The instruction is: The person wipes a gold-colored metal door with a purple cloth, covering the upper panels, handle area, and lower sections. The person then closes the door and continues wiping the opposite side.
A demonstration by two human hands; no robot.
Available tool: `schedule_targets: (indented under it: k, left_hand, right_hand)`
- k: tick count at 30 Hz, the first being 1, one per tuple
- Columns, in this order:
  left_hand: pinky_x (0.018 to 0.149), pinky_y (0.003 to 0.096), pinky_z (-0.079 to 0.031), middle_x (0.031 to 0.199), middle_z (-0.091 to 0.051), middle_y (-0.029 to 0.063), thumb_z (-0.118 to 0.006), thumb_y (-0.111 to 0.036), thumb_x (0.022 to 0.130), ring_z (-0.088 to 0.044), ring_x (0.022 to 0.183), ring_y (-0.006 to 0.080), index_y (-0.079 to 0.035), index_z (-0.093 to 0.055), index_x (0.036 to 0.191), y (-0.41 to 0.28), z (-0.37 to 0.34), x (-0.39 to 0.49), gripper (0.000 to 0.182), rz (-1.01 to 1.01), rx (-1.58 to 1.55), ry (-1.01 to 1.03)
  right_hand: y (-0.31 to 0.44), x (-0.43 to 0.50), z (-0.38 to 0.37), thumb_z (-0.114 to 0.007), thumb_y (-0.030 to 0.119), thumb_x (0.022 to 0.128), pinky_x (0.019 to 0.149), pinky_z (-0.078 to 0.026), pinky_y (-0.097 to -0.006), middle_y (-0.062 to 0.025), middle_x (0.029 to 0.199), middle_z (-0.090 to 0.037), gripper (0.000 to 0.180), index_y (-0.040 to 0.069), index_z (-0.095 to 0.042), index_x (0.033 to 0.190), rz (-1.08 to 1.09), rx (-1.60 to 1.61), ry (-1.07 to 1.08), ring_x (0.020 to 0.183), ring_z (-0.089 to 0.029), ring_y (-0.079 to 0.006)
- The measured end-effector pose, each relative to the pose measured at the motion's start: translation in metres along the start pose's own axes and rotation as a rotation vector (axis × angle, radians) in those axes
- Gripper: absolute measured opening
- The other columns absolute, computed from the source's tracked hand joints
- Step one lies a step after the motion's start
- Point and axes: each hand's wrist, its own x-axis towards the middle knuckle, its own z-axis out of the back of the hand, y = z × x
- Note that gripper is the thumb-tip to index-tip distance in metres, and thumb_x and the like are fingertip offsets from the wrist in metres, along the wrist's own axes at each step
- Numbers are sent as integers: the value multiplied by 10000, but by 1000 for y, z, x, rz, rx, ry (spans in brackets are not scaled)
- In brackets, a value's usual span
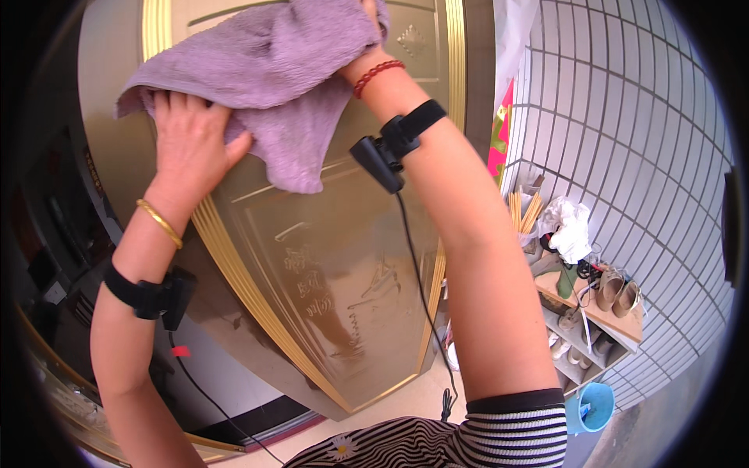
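Observation:
A purple terry towel [257, 64] lies bunched against the upper part of a bronze-coloured panelled door [374, 234] with gold ribbed trim. My right hand [366, 52] grips the towel near the top of the view, and folds of cloth cover most of its fingers. Lower and to the left, my left hand [193, 131] has its fingertips tucked beneath the towel's hanging edge, its thumb out to the side. Whether those hidden fingertips pinch the cloth I cannot tell. One corner of the towel droops over the door's embossed middle.
Black straps with devices sit on both forearms, and a cable [415, 263] hangs from the right one. At right, a shoe rack [603, 368] holds shoes and loose items beside a white tiled wall [620, 128]. A blue bucket [597, 409] stands below it.

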Motion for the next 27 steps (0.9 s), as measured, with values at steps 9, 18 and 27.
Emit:
schedule_targets:
  k: [9, 18, 27]
  left_hand:
    - [1034, 555, -305, 1151, -604, 193, -742, -466, 720, -495, 1139, 388, -137, -684, 1151, -103, -33, 12, 546, 40, -62, 107]
    - [1142, 593, -222, 1359, -543, 191, -711, -392, 748, -423, 1324, 408, -93, -626, 1257, -212, -52, -39, 597, -2, -390, 335]
    - [1143, 506, -292, 1325, -575, 184, -701, -304, 737, -475, 1303, 360, -69, -625, 1247, -275, -57, -60, 567, -271, -629, 574]
  right_hand:
    - [-84, -65, 33, -500, 417, 906, 1116, -255, -488, -126, 1468, -462, 620, 143, -438, 1458, 102, -118, 81, 1317, -422, -307]
    - [-67, -258, 90, -543, 344, 901, 1118, -197, -555, -105, 1514, -406, 590, 71, -468, 1419, -337, 71, 116, 1382, -361, -279]
    - [-30, -413, 212, -493, 312, 917, 1126, -214, -539, -163, 1579, -276, 648, 36, -361, 1488, -816, 252, 546, 1435, -260, -376]
